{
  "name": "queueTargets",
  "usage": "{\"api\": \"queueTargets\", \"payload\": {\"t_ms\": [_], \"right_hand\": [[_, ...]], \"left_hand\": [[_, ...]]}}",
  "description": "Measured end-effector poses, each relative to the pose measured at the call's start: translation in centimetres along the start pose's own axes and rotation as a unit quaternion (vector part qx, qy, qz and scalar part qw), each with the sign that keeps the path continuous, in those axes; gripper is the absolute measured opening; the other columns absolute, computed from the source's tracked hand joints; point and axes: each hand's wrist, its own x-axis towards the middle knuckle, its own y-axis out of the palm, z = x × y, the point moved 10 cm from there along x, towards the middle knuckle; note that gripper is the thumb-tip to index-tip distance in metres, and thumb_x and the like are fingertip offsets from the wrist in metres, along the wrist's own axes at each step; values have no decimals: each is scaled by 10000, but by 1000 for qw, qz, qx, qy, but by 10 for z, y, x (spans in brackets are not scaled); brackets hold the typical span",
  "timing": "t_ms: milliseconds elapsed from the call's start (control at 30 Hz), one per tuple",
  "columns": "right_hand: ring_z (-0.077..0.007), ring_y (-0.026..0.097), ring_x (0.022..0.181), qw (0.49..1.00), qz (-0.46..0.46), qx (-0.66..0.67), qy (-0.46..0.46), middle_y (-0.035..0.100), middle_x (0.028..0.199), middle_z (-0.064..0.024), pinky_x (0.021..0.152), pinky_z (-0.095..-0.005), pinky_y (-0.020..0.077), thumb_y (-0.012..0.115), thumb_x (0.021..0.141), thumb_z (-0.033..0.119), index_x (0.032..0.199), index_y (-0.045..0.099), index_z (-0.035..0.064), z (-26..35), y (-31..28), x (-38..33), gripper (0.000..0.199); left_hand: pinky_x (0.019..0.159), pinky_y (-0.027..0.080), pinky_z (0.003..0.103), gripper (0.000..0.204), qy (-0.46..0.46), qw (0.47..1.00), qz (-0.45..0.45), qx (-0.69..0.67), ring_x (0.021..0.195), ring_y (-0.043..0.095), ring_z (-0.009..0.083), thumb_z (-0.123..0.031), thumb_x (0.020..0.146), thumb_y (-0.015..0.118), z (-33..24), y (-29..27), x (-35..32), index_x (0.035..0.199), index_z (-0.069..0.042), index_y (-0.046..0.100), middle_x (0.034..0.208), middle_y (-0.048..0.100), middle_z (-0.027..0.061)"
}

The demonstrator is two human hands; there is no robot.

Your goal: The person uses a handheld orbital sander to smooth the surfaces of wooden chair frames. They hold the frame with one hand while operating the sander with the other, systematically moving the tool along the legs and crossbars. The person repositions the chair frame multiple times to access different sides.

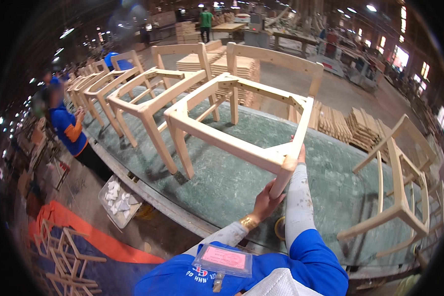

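Closest to my lens sat a pink badge (224, 258) on the blue shirt. My left hand (266, 200) was closed around the near leg of the chair frame (241, 118), which stood on the green table (222, 182) close to its near edge. My right hand (300, 154) reached behind the frame's rail; I could not tell its grip. More frames (143, 101) crowded the left; another chair (399, 182) tilted at the right edge, with bare tabletop between.

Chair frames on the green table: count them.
At least 5: one held by both hands, one beside it, two farther left, one at right. More may be hidden.
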Motion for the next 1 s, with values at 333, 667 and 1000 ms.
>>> {"api": "queueTargets", "payload": {"t_ms": [333,667,1000], "right_hand": [[-171,521,641,978,-126,141,-92,535,724,-34,622,-320,479,560,928,286,868,505,75,26,55,-142,227],[-207,649,828,975,33,21,-218,599,967,-114,693,-336,572,514,935,151,1067,456,-4,72,211,-159,212],[-247,644,820,823,-25,-540,-175,658,882,-93,753,-336,496,652,789,184,960,605,13,21,33,-295,247]], "left_hand": [[706,527,331,516,11,961,133,-243,839,625,194,-235,760,696,-35,-125,-17,1170,9,501,899,639,97],[468,496,284,449,-26,983,44,-174,524,563,166,-492,909,515,-84,-271,171,1003,-56,463,675,557,83],[444,496,261,482,-70,978,70,-183,508,574,138,-532,880,540,-74,-262,227,952,-57,499,649,539,70]]}}
